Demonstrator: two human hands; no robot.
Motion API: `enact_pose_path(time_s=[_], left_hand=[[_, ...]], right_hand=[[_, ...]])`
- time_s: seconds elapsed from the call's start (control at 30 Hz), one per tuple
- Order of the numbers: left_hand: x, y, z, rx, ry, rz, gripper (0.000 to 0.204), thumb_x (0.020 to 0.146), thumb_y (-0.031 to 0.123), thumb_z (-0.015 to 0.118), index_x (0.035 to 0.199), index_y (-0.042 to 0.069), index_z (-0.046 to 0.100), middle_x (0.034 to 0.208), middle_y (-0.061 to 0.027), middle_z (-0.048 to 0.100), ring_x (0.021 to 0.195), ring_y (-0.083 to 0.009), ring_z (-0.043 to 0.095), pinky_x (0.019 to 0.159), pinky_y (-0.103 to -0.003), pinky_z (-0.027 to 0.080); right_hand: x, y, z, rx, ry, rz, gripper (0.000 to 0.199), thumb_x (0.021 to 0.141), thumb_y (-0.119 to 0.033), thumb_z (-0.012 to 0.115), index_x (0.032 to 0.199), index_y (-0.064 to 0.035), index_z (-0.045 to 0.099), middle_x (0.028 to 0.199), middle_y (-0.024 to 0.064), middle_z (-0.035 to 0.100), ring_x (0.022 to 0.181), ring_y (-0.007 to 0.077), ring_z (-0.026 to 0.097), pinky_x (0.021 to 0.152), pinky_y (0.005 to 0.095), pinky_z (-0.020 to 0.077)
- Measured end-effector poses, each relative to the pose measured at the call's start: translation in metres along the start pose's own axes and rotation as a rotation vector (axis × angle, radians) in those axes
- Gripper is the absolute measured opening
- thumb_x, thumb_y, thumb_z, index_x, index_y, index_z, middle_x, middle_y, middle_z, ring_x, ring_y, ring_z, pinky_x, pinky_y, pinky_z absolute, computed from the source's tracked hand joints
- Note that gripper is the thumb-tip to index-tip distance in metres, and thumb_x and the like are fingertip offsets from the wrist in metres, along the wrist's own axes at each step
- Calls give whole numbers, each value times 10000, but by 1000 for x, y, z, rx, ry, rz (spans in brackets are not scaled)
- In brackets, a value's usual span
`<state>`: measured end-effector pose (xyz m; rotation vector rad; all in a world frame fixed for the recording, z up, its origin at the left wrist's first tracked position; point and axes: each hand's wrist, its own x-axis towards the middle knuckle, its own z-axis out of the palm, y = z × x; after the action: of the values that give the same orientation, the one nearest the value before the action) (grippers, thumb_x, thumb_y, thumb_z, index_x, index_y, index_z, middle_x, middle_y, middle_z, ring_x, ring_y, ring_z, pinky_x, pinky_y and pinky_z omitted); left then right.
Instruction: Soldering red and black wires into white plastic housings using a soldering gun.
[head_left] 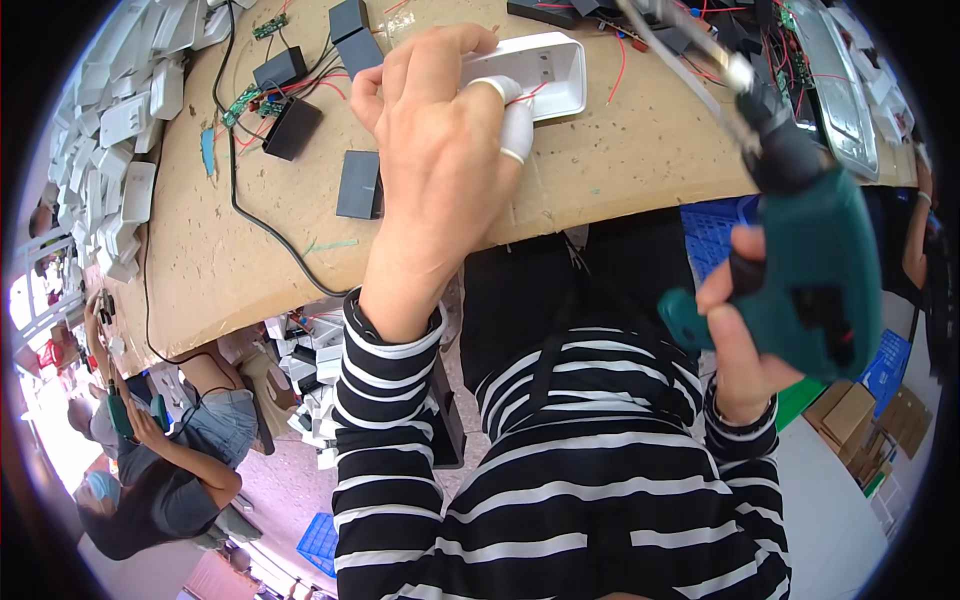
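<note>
Single view: head cam, L one of a side-by-side fisheye pr, worn on the person's head, facing steeply down. Own striped torso [590,490] at btm ctr; tabletop [660,150] across upper pt, near edge bowed by lens. L hand [440,150] close; green power drill [825,270] closer; co-worker [200,485] farther off, far L.

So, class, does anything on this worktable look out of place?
Yes: a ragged blue scrap lies near a green circuit board, looking like stray litter. White plastic casings are heaped haphazardly at left.
</note>
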<state>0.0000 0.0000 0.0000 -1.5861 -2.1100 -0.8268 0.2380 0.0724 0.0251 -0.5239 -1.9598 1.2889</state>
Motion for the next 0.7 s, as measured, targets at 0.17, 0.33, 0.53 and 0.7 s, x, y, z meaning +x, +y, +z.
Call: enact_pose_path(time_s=[0.17, 0.33, 0.53, 0.7], left_hand=[[1, 0, 5, 35, -14, -9, 86, 658, 64, 664, 719, 10, 636, 994, -69, 562, 887, -229, 501, 801, -356, 314], [9, 11, 4, 43, -43, -14, 90, 658, 60, 659, 719, -2, 635, 976, -70, 557, 884, -230, 496, 794, -356, 323], [10, 13, 3, 50, -45, -25, 92, 657, 50, 652, 719, -14, 632, 980, -82, 549, 889, -246, 490, 782, -356, 341], [10, 12, 3, 40, -64, -14, 84, 650, 25, 637, 715, -27, 625, 986, -97, 547, 891, -262, 487, 769, -348, 359]], right_hand=[[-29, 0, -21, -18, -300, 34, 543, 671, 76, 600, 1177, 88, 404, 1086, 233, 524, 698, 194, 577, 610, 291, 492], [-34, 5, -14, 17, -282, 92, 565, 682, 99, 585, 1206, 76, 375, 1108, 246, 511, 718, 204, 583, 628, 302, 498], [-29, 5, -5, 42, -302, 129, 573, 693, 109, 571, 1224, 62, 361, 1128, 251, 500, 740, 203, 583, 636, 303, 500], [-27, 7, -1, 85, -292, 146, 570, 701, 112, 561, 1230, 59, 354, 1125, 246, 502, 749, 196, 583, 651, 300, 500]])
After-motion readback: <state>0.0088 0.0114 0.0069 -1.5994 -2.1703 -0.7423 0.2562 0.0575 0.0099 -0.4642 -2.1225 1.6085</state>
